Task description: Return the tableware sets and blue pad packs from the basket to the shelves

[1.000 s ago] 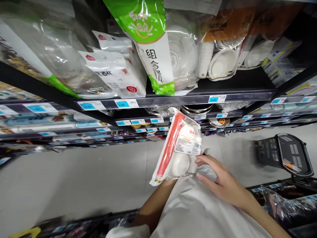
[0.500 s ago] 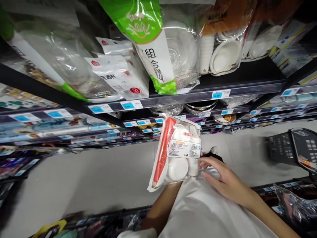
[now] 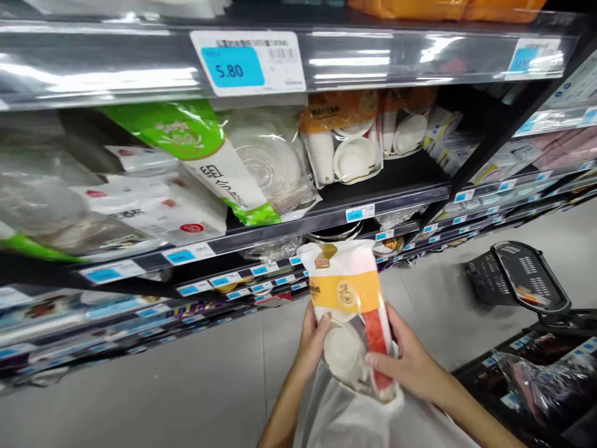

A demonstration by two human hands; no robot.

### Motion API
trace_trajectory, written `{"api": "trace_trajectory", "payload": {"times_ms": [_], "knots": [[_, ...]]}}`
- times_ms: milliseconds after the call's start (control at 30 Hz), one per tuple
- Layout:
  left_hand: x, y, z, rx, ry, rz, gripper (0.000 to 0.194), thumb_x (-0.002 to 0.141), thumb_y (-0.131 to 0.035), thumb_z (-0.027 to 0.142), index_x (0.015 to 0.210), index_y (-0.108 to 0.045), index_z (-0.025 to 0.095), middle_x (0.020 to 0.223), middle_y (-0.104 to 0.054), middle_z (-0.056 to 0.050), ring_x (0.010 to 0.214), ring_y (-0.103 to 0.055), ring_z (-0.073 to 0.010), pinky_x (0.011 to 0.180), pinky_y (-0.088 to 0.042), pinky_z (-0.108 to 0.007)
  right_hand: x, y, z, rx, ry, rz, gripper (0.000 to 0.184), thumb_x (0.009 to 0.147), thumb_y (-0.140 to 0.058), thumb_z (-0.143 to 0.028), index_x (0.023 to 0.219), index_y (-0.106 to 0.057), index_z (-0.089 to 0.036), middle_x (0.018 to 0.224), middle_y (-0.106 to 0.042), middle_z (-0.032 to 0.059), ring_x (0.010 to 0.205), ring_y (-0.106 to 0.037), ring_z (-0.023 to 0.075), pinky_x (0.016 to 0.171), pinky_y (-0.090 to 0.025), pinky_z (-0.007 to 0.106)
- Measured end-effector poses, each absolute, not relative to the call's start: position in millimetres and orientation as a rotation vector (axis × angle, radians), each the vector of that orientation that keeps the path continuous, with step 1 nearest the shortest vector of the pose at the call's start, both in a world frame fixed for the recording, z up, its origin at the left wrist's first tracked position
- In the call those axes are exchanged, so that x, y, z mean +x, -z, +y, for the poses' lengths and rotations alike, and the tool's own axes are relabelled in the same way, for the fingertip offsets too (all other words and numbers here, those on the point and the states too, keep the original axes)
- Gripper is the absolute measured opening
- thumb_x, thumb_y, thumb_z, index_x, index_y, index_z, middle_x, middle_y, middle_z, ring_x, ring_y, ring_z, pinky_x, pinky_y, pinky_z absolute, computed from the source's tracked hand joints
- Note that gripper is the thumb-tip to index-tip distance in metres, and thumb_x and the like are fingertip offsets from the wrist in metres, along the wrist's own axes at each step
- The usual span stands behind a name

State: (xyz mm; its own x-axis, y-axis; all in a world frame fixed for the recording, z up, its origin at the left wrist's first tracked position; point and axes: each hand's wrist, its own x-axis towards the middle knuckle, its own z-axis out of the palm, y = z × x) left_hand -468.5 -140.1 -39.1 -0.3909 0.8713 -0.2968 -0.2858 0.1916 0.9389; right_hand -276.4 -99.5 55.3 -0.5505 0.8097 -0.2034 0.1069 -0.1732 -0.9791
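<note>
Between my two hands is a pack of disposable tableware (image 3: 347, 292), its yellow and white front turned toward me. White bowls and a red strip show through its clear lower part. My left hand (image 3: 313, 339) grips the left edge, thumb on the front. On the right side, my right hand (image 3: 403, 354) is closed on the pack, its thumb across the red strip. The fingers behind the pack are partly hidden. Similar packs of white bowls and cups (image 3: 352, 152) stand on the shelf (image 3: 382, 196) beyond.
A green and white bag of clear plates (image 3: 205, 162) and white boxed packs (image 3: 172, 205) sit on the shelf at left. A price rail (image 3: 349, 59) crosses the top. On the floor at right stands a dark shopping basket (image 3: 517, 280); another display (image 3: 527, 373) is below it.
The pack has been turned from its labelled back to its yellow front. My right hand has closed on its edge, and my left hand now shows. The view has tilted up and shifted right.
</note>
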Motion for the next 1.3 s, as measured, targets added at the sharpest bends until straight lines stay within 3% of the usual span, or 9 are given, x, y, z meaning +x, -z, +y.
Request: {"api": "trace_trajectory", "payload": {"times_ms": [67, 167, 400, 500, 633, 933, 1033, 1133, 1300], "knots": [[-462, 26, -135, 0.668, -1.423, 1.430, 0.081, 0.077, -0.075, 0.057, 0.143, -0.044, 0.021, 0.144, -0.052, -0.014, 0.135, -0.048, -0.0306, 0.112, -0.040, -0.042, -265, -49, -89, -1.216, -1.782, -1.344, 0.065, 0.075, -0.081, -0.051, 0.127, -0.056, -0.020, 0.124, -0.067, 0.0123, 0.114, -0.063, 0.0303, 0.098, -0.053, 0.044], [-454, 2, -122, 0.833, -1.385, 1.441, 0.076, 0.083, -0.073, 0.049, 0.146, -0.041, 0.023, 0.150, -0.046, -0.013, 0.139, -0.043, -0.0289, 0.114, -0.037, -0.038, -244, -36, -73, -1.401, -1.722, -1.083, 0.062, 0.064, -0.089, -0.050, 0.109, -0.062, -0.017, 0.100, -0.073, 0.0094, 0.090, -0.069, 0.0260, 0.079, -0.058, 0.036], [-428, -35, -57, 1.183, -1.111, 1.464, 0.049, 0.094, -0.057, 0.047, 0.136, -0.058, 0.023, 0.143, -0.055, -0.009, 0.124, -0.054, -0.0247, 0.099, -0.045, -0.034, -185, -28, -33, -1.405, -1.676, -0.512, 0.066, 0.047, -0.098, -0.043, 0.098, -0.065, -0.018, 0.092, -0.076, 0.0062, 0.076, -0.070, 0.0188, 0.066, -0.059, 0.024], [-416, -44, -17, 1.223, -1.086, 1.531, 0.048, 0.094, -0.056, 0.046, 0.136, -0.059, 0.023, 0.129, -0.063, -0.009, 0.108, -0.059, -0.0213, 0.091, -0.048, -0.032, -163, -32, -10, -1.392, -1.648, -0.421, 0.066, 0.043, -0.100, -0.039, 0.095, -0.066, -0.019, 0.084, -0.076, 0.0036, 0.068, -0.069, 0.0166, 0.060, -0.059, 0.022], [-416, -45, 32, 1.078, -1.263, 1.724, 0.070, 0.090, -0.057, 0.048, 0.148, -0.041, 0.013, 0.104, -0.063, -0.008, 0.083, -0.058, -0.0165, 0.075, -0.048, -0.029, -140, -35, 21, -1.383, -1.619, -0.379, 0.065, 0.039, -0.100, -0.037, 0.092, -0.067, -0.020, 0.081, -0.075, 0.0019, 0.065, -0.069, 0.0167, 0.056, -0.059, 0.022], [-398, -57, 58, 1.029, -1.130, 1.883, 0.067, 0.089, -0.057, 0.055, 0.143, -0.047, 0.016, 0.107, -0.061, -0.007, 0.087, -0.057, -0.0174, 0.080, -0.047, -0.031, -113, -45, 79, -1.283, -1.704, -0.464, 0.056, 0.047, -0.098, -0.037, 0.091, -0.070, -0.019, 0.089, -0.076, 0.0053, 0.071, -0.071, 0.0192, 0.060, -0.059, 0.024], [-372, -71, 65, 1.079, -1.132, 1.580, 0.067, 0.087, -0.063, 0.055, 0.142, -0.048, 0.020, 0.126, -0.060, -0.010, 0.108, -0.060, -0.0217, 0.091, -0.049, -0.031, -120, -59, 102, -1.189, -1.791, -0.557, 0.057, 0.048, -0.098, -0.036, 0.094, -0.070, -0.019, 0.094, -0.076, 0.0066, 0.077, -0.071, 0.0205, 0.064, -0.058, 0.025], [-353, -80, 81, 1.034, -1.239, 1.424, 0.080, 0.076, -0.078, 0.047, 0.144, -0.042, 0.022, 0.143, -0.054, -0.010, 0.129, -0.053, -0.0247, 0.104, -0.045, -0.031, -130, -74, 127, -1.072, -1.843, -0.702, 0.053, 0.054, -0.096, -0.037, 0.097, -0.070, -0.018, 0.096, -0.076, 0.0057, 0.078, -0.069, 0.0184, 0.067, -0.057, 0.024], [-346, -93, 106, 0.708, -1.538, 1.383, 0.076, 0.061, -0.090, 0.038, 0.125, -0.056, 0.016, 0.120, -0.070, -0.010, 0.099, -0.068, -0.0225, 0.083, -0.055, -0.029, -138, -93, 157, -0.885, -1.843, -0.938, 0.046, 0.067, -0.089, -0.044, 0.103, -0.071, -0.020, 0.099, -0.074, 0.0038, 0.080, -0.067, 0.0162, 0.071, -0.055, 0.023]]}}
